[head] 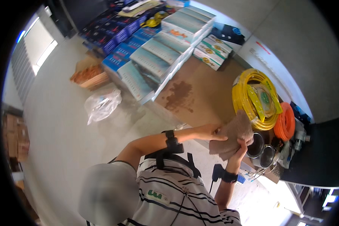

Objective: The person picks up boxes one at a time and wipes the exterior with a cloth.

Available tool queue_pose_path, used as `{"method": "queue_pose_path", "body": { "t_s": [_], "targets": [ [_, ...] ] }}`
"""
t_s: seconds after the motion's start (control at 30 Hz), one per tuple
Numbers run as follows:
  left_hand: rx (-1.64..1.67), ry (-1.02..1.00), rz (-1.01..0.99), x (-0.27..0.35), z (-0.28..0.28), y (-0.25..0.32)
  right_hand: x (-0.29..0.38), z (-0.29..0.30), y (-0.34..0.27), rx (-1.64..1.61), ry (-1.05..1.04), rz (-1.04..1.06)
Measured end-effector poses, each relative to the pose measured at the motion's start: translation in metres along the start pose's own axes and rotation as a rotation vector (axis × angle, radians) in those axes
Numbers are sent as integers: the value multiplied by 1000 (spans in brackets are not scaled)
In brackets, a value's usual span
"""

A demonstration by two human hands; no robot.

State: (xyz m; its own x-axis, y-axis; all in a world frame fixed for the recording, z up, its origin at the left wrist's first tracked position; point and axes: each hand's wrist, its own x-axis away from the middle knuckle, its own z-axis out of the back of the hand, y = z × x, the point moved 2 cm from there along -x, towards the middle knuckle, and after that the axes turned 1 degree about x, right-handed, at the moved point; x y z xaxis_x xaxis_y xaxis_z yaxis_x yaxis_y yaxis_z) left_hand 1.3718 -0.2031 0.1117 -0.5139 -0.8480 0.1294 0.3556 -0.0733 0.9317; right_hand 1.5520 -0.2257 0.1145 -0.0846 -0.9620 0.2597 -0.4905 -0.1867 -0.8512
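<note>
Both hands hold a brownish-pink cloth [231, 135] over the front edge of a brown surface [206, 93]. My left hand [212, 132] grips the cloth's left side, with the thumb and fingers at its edge. My right hand [242, 147] pinches the cloth at its lower right, thumb on top. A dark wet patch [179, 94] marks the surface to the left of the cloth. Right behind the cloth lies a coil of yellow hose [238, 93], with an orange coil [284, 121] beside it.
Stacked pale boxes [155, 58], blue boxes [118, 58] and small white-green boxes [212, 52] stand at the back left. Two metal pots [264, 156] and loose cables [257, 171] are at the right. On the floor lie a clear plastic bag [103, 106] and an open cardboard box [94, 80].
</note>
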Motion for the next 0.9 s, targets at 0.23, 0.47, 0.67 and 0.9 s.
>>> {"method": "queue_pose_path", "body": {
  "t_s": [0.23,0.47,0.67,0.9],
  "targets": [
    [0,1248,130,144,21,-180,52,65,49,9,80,-348],
    [44,1293,317,112,147,-167,60,34,44,-34,-6,-306],
    [-235,1206,592,84,147,-143,34,1,50,16,-18,-313],
    [-85,694,388,186,81,-154,27,-68,96,205,-224,-467]
  ]
}}
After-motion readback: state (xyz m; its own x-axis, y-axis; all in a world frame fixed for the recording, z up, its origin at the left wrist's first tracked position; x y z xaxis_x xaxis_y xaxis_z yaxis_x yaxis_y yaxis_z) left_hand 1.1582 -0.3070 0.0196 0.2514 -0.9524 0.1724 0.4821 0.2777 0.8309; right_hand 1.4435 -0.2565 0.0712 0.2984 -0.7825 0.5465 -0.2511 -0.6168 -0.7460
